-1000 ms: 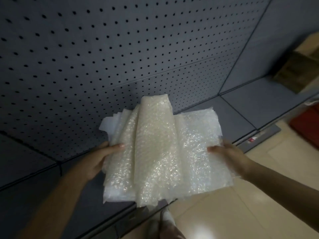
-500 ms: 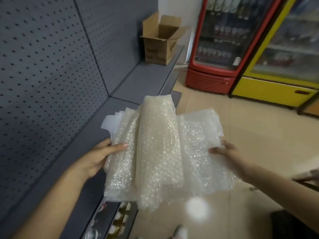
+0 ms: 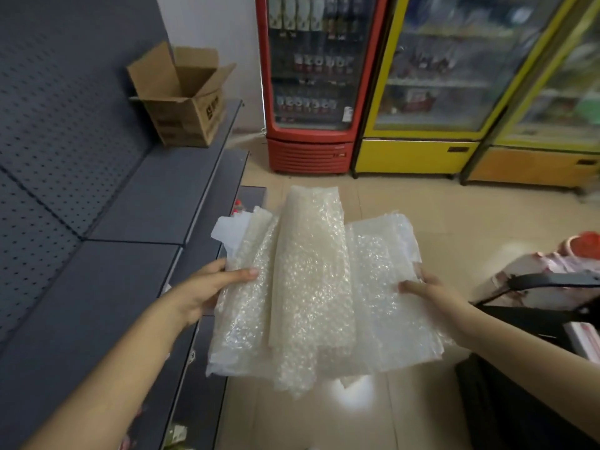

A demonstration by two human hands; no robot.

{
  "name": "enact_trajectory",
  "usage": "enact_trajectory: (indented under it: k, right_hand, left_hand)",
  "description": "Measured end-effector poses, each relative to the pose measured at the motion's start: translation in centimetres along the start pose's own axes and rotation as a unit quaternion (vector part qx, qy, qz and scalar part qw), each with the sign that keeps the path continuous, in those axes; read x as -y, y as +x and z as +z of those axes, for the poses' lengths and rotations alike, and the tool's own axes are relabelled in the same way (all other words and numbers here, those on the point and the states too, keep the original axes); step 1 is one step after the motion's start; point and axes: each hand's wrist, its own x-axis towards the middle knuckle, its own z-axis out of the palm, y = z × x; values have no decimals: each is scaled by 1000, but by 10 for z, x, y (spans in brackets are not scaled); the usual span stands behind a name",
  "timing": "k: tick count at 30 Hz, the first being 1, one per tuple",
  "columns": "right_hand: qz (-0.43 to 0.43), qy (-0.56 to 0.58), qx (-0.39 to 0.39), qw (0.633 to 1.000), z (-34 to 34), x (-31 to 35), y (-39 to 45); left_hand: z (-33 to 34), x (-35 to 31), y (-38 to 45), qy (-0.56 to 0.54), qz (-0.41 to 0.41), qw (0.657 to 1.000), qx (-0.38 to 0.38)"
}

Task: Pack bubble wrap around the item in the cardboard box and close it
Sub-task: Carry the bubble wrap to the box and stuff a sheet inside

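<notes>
A stack of clear bubble wrap sheets [image 3: 311,287] hangs in front of me over the floor. My left hand [image 3: 207,287] grips its left edge with the thumb on top. My right hand [image 3: 428,289] holds the right edge. A brown cardboard box [image 3: 181,102] stands far off on the grey shelf [image 3: 156,196] at the upper left, its flaps open. What lies inside the box is hidden from here.
A grey pegboard wall [image 3: 65,108] backs the shelf on the left. A red drinks fridge [image 3: 311,86] and a yellow fridge [image 3: 454,86] stand at the back. A dark counter with pink items [image 3: 552,287] is at the right. Beige tiled floor [image 3: 422,203] lies between.
My view has swung right from the pegboard toward the aisle, bringing the box and fridges into sight. Both hands keep the same hold on the bubble wrap.
</notes>
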Motion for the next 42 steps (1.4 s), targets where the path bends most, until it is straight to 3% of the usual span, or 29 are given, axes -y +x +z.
enact_trajectory:
  k: [13, 25, 35, 42]
  right_hand:
    - [25, 10, -55, 998, 9, 64, 125]
    - [19, 15, -49, 998, 27, 147, 256]
    - [6, -72, 92, 993, 36, 247, 389]
    - [11, -143, 181, 973, 97, 286, 460]
  left_hand:
    - [-33, -82, 127, 37, 7, 998, 44]
    - [-76, -171, 250, 57, -7, 998, 18]
    - [-107, -204, 313, -22, -15, 997, -71]
    - [-138, -184, 313, -90, -26, 984, -149]
